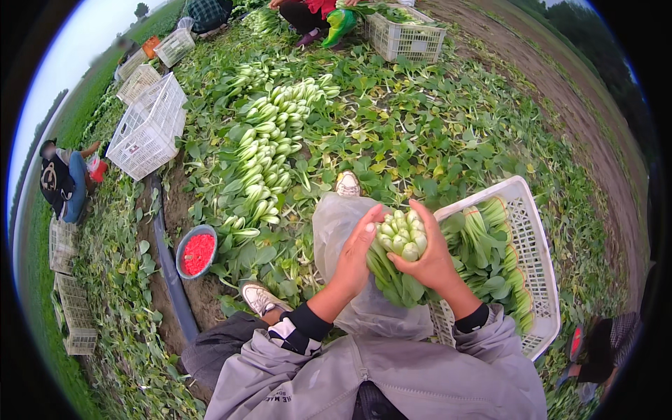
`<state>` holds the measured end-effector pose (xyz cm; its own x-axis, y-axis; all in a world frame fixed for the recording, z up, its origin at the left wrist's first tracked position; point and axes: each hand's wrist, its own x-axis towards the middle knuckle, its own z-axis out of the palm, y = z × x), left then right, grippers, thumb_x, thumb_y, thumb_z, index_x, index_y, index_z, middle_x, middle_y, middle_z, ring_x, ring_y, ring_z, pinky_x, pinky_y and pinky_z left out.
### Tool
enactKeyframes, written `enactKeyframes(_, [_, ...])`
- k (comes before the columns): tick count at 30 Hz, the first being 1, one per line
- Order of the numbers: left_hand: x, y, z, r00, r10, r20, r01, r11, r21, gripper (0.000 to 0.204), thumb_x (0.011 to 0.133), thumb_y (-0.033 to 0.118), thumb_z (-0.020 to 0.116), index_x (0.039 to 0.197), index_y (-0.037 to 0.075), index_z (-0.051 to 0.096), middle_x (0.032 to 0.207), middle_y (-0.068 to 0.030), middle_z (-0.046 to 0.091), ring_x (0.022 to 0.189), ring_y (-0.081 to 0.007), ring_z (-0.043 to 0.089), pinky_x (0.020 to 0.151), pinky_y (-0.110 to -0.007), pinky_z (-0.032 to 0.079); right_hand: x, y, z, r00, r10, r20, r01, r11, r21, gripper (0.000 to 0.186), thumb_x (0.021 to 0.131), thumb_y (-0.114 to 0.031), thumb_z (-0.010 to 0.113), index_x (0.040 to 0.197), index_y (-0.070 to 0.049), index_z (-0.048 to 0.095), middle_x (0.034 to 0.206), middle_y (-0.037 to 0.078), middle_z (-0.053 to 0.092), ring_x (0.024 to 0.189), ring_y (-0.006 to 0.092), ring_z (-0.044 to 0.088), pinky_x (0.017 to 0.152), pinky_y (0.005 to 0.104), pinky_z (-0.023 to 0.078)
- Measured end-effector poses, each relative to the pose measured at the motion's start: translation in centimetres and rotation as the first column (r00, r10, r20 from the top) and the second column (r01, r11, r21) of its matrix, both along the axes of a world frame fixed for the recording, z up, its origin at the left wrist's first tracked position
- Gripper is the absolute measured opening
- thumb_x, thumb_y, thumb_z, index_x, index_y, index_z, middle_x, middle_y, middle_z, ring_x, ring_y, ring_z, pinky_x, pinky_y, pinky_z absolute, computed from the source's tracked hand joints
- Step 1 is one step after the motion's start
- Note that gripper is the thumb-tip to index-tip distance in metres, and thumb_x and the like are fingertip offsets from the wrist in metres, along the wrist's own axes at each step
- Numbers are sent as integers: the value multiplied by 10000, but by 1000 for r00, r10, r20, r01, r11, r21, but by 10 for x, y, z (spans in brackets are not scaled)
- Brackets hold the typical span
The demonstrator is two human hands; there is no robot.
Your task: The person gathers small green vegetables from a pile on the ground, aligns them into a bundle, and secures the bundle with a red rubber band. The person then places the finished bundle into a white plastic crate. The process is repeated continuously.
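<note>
Between my two hands is a bunch of bok choy (400, 236), its pale stem ends facing up and its green leaves hanging down. My left hand (357, 248) cups the bunch from the left. Around its right side wraps my right hand (432, 253), thumb across the front near the stem ends. Beneath the bunch, a clear plastic sheet (334, 227) covers my leg. Close by on the right stands a white plastic crate (544, 276) with bundled bok choy (483, 234) inside; red-orange bands show around some bundles.
Loose bok choy (269, 143) lies in a long row ahead. A grey bowl (180, 261) of small red pieces (198, 252) sits left, beside a dark hose (171, 280). White crates (148, 129) stand farther left; another crate (404, 40) stands ahead. Several people crouch around the field.
</note>
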<state>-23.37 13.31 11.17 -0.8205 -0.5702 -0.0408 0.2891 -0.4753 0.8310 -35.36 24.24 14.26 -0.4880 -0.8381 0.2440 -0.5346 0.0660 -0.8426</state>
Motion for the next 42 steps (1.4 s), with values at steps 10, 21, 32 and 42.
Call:
enactKeyframes(10, [-10, 30, -2, 997, -19, -79, 23, 998, 52, 584, 972, 382, 426, 1445, 72, 282, 1345, -107, 405, 1267, -211, 391, 1077, -341, 290, 8, 16, 12, 959, 93, -267, -44, 982, 185, 979, 603, -188, 831, 1398, -57, 274, 1282, 195, 426, 1172, 363, 462, 958, 421, 418])
enactKeyframes(21, [43, 4, -29, 964, -12, 266, 128, 897, -422, 603, 855, 84, 631, 1398, 109, 371, 1088, -51, 467, 881, -118, 505, 785, -272, 438, 1, 8, 1, 975, 62, -215, -19, 981, 195, 941, 609, -165, 817, 1383, -31, 299, 1192, 190, 475, 1098, 350, 501, 939, 401, 426])
enactKeyframes(32, [20, 5, -27, 968, -94, 232, 111, 992, -60, 480, 854, -28, 613, 1285, 41, 413, 1029, -36, 452, 814, -81, 577, 703, -213, 496, -23, -7, 26, 953, 262, -153, -188, 906, 379, 924, 612, -211, 817, 1381, -64, 325, 1201, 180, 486, 1092, 349, 512, 929, 402, 433])
enactKeyframes(42, [41, -51, -56, 942, -241, 233, 297, 923, -246, 475, 833, -18, 562, 1283, 89, 452, 1023, -40, 526, 894, -114, 571, 814, -267, 474, 35, 20, -27, 782, -34, -622, 150, 980, 134, 895, 664, -183, 819, 1353, 47, 296, 1206, 244, 468, 1071, 416, 491, 893, 474, 435])
